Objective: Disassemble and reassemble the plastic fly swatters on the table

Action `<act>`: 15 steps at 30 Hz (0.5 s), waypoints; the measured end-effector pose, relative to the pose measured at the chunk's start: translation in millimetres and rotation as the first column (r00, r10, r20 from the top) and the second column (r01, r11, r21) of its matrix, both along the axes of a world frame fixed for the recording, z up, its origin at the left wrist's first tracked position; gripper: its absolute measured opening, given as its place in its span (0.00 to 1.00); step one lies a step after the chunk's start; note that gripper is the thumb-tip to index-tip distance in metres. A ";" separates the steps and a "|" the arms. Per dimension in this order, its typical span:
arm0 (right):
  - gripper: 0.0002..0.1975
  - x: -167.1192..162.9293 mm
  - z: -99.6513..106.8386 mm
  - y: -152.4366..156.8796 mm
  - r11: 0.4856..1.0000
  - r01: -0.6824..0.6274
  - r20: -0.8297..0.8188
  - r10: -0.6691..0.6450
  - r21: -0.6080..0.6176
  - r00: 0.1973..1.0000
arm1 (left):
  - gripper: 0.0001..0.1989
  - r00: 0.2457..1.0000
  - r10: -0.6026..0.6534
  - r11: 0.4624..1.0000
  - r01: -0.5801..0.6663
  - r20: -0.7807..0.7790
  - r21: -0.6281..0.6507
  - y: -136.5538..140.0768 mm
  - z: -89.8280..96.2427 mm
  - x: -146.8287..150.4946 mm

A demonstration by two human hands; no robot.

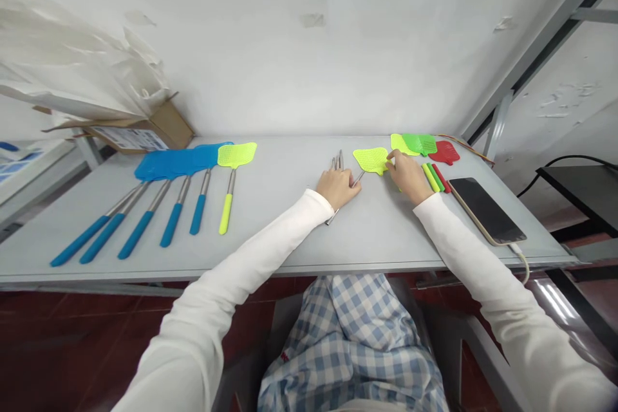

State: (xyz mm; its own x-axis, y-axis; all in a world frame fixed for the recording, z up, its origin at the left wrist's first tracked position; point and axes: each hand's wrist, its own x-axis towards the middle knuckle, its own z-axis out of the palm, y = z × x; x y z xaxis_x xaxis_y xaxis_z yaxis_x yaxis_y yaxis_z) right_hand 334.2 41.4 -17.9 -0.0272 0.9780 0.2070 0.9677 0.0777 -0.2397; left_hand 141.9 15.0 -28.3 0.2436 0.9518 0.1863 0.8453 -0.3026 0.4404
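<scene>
My left hand (337, 189) is closed on a thin metal rod (332, 217), which shows below the palm and past the thumb. Several more metal rods (340, 158) lie just beyond those fingers. Beside the rod's upper end is a yellow fly swatter head (371, 159) with a mesh of small holes. My right hand (409, 177) has its curled fingertips at the head's right edge and seems to pinch it; the exact contact is partly hidden. A bit of yellow shows under that hand. Right of it lie a yellow handle (430, 177), a green handle (438, 177) and a red handle (441, 178).
Behind the handles lie green (420, 143) and red (445, 152) swatter heads. A phone (486, 209) with a cable rests at the right. Several blue fly swatters (174, 222) and one yellow fly swatter (226, 212) line the left. A cardboard box (168, 125) stands behind, against the wall.
</scene>
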 end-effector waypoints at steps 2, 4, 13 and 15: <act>0.15 0.6 -2.2 2.8 0.998 -0.005 -0.051 0.008 0.066 0.999 | 0.10 0.964 0.017 0.999 -0.005 0.265 -0.048 2.2 -2.8 1.8; 0.15 1.5 -4.6 5.8 0.988 -0.018 -0.113 0.036 0.154 0.993 | 0.11 0.819 0.046 0.994 0.022 0.572 -0.111 7.6 -5.1 2.4; 0.13 -4.4 -18.0 11.8 0.913 -0.274 -0.339 0.371 0.302 0.864 | 0.15 -0.030 0.144 0.985 -0.095 0.989 -0.146 47.3 -7.4 -23.6; 0.13 -6.8 -20.2 11.3 0.883 -0.353 -0.320 0.446 0.310 0.836 | 0.15 -0.102 0.149 0.974 -0.160 0.984 -0.164 53.1 -8.4 -30.9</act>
